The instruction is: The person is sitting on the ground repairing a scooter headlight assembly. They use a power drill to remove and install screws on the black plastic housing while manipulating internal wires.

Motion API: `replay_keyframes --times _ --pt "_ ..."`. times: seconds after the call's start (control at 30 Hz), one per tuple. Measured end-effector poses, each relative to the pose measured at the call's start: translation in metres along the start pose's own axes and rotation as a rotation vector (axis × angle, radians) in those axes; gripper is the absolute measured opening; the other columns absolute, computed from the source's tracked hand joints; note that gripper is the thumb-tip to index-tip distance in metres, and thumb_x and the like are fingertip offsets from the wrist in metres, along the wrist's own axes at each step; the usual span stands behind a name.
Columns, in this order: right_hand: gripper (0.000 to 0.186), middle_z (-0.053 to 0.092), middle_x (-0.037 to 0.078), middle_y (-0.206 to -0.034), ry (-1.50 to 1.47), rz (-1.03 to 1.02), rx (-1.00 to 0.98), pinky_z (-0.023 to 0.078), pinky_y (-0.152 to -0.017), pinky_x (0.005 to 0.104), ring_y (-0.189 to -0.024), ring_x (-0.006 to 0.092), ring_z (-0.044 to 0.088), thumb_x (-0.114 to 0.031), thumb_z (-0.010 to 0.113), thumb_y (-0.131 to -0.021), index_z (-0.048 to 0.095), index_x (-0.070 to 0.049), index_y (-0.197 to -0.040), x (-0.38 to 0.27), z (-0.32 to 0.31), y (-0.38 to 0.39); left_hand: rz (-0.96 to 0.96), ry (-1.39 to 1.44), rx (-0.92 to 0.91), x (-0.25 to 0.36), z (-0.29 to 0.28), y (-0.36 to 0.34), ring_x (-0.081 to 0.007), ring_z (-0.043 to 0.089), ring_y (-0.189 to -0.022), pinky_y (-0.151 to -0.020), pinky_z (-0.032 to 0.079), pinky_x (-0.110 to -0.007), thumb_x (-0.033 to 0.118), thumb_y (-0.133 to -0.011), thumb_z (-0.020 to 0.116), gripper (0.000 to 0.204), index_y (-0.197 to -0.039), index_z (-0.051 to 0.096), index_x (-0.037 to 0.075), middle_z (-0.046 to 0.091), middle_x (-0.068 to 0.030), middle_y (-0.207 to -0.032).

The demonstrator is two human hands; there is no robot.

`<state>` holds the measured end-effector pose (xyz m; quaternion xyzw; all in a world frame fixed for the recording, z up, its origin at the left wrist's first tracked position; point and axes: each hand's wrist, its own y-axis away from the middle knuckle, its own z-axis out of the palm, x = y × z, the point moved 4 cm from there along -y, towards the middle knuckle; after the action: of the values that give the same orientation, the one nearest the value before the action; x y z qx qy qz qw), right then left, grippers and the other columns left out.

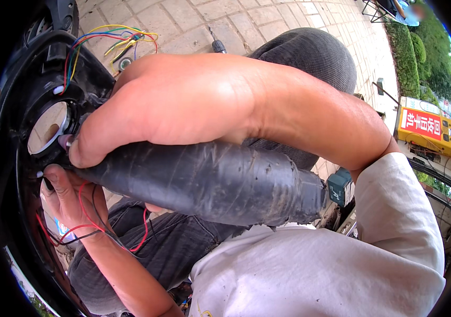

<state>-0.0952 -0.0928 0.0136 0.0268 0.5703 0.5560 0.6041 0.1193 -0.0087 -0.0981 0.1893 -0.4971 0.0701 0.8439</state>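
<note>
head view: your right hand (170, 103) grips a black taped body (204, 185) beside the black panel (18, 124); left hand (69, 203) at the panel's edge, can't tell its grip. looks partway: coloured wires (71, 58) atop the panel seem unconnected.

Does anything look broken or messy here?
Yes, the long black thing in the right hand looks tatty: its wrapping is wrinkled and dirty, with a ragged end near the shirt. Red and black wires loop untidily by the left hand. I can't tell if anything's broken.
</note>
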Motion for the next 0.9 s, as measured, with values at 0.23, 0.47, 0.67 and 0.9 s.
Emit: replay_keyframes --times 0.23,0.47,0.67,0.9 --pt "0.033 0.068 0.017 -0.087 -0.031 -0.005 -0.001 0.056 -0.054 0.0366 -0.068 0.0224 0.068 -0.016 0.071 -0.079 0.065 0.011 -0.096 0.000 0.000 0.000 0.022 0.007 -0.005 -0.002 -0.003 0.002 -0.0280 0.059 -0.113 -0.098 0.046 -0.044 0.037 -0.097 0.058 0.060 -0.132 0.045 -0.009 0.058 -0.0196 -0.126" --pt "0.032 0.068 0.017 -0.086 -0.043 0.002 0.001 0.056 -0.054 0.0369 -0.067 0.0229 0.068 -0.016 0.071 -0.079 0.065 0.010 -0.096 0.002 -0.001 -0.001 -0.008 -0.002 0.016 -0.004 -0.015 -0.001 -0.0282 0.056 -0.117 -0.101 0.044 -0.044 0.037 -0.098 0.058 0.059 -0.132 0.045 -0.009 0.057 -0.0194 -0.128" --pt "0.030 0.068 0.017 -0.086 -0.044 -0.017 -0.025 0.056 -0.054 0.0374 -0.067 0.0231 0.068 -0.015 0.071 -0.079 0.065 0.009 -0.095 0.002 0.002 -0.002 -0.026 0.016 0.027 -0.003 -0.019 -0.001 -0.0276 0.057 -0.116 -0.100 0.044 -0.044 0.037 -0.098 0.057 0.058 -0.132 0.045 -0.009 0.057 -0.0189 -0.128" --pt "0.030 0.068 0.017 -0.086 -0.077 -0.020 -0.025 0.056 -0.053 0.0375 -0.067 0.0235 0.068 -0.015 0.071 -0.080 0.065 0.009 -0.097 0.003 0.000 -0.004 0.004 -0.006 -0.014 -0.002 -0.010 -0.001 -0.0270 0.058 -0.114 -0.098 0.046 -0.042 0.036 -0.098 0.058 0.057 -0.131 0.046 -0.009 0.057 -0.0185 -0.127"
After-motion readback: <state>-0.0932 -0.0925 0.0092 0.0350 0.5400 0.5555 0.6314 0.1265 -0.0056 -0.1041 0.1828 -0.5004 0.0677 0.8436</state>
